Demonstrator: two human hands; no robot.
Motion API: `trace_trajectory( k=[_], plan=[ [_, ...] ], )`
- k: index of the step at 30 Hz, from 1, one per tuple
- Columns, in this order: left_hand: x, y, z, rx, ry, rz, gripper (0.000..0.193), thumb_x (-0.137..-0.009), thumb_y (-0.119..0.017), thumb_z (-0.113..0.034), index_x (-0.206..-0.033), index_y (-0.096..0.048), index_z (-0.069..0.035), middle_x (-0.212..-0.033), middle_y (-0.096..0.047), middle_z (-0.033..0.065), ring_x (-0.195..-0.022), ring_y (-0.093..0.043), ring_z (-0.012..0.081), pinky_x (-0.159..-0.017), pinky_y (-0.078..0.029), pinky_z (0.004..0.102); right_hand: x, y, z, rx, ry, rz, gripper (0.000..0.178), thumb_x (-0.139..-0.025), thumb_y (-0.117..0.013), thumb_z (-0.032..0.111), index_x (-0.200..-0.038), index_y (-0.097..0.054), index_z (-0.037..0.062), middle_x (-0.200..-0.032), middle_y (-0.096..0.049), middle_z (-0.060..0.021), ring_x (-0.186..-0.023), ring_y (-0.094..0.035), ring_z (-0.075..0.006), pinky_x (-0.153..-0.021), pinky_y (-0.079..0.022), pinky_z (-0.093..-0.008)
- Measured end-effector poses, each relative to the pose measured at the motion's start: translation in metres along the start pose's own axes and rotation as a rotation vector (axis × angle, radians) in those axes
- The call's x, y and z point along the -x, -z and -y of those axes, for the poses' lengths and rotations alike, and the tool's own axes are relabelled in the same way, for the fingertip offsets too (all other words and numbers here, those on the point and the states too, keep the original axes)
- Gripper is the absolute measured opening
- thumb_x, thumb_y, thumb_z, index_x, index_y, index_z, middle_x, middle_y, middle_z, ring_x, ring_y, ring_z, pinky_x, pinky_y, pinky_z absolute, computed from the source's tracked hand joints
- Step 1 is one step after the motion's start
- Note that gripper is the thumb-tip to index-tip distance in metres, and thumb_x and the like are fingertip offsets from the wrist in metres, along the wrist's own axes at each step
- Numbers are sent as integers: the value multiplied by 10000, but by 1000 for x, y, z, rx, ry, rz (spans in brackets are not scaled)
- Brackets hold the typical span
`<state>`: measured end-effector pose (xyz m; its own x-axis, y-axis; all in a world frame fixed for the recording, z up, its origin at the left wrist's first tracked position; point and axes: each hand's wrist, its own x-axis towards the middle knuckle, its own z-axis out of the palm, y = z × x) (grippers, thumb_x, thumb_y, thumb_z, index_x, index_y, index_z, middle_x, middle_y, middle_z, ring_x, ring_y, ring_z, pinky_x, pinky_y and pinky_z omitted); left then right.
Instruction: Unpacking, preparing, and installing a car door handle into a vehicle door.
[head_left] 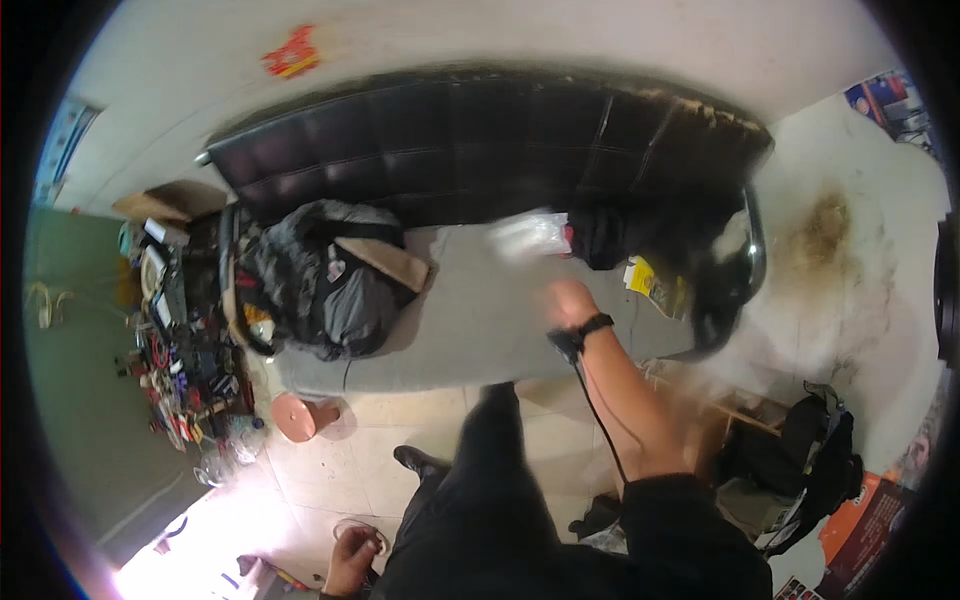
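Observation:
My right hand reaches out over the grey seat of the sofa, smeared by motion, so its fingers cannot be made out. A black strap with a small dark device sits on that wrist, and a cable runs back along the forearm. Just beyond the hand is a whitish clear plastic packet, partly blurred; whether they touch cannot be told. Low in the view, beside my leg, my left hand has its fingers curled round a thin whitish ring.
A grey-black backpack lies on the sofa's left end. Dark cloth and a yellow packet lie to the right. A pink stool stands on the floor near a cluttered rack. Black bags rest at right.

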<state>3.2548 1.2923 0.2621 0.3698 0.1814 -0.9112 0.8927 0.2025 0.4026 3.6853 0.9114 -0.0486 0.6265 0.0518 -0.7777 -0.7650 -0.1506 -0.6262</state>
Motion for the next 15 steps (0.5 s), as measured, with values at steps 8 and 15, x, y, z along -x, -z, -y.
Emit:
trace_trajectory(
  k=[8, 15],
  plan=[
    [-31, -45, -50, -627, -47, -10, 335, -961, -628, -183, -1231, -597, 12, -1175, -621, 101, -1052, -583, 193, -910, -483, 336, -238, 30, -21, 922, 436, 136, 394, -853, -610, 434, -1181, -723, 245, -1480, -519, -78, -1358, -461, -290, -1119, -358, -418],
    [-27, -47, -58, -302, 230, -97, 405, -994, -594, -309, -1281, -583, -23, -1226, -584, 148, -1169, -528, 207, -996, -445, 381, -232, -45, -11, 409, 257, 168, 430, -867, -659, 385, -1144, -706, 60, -1149, -719, -134, -1049, -681, -285, -933, -503, -408]
  ],
)
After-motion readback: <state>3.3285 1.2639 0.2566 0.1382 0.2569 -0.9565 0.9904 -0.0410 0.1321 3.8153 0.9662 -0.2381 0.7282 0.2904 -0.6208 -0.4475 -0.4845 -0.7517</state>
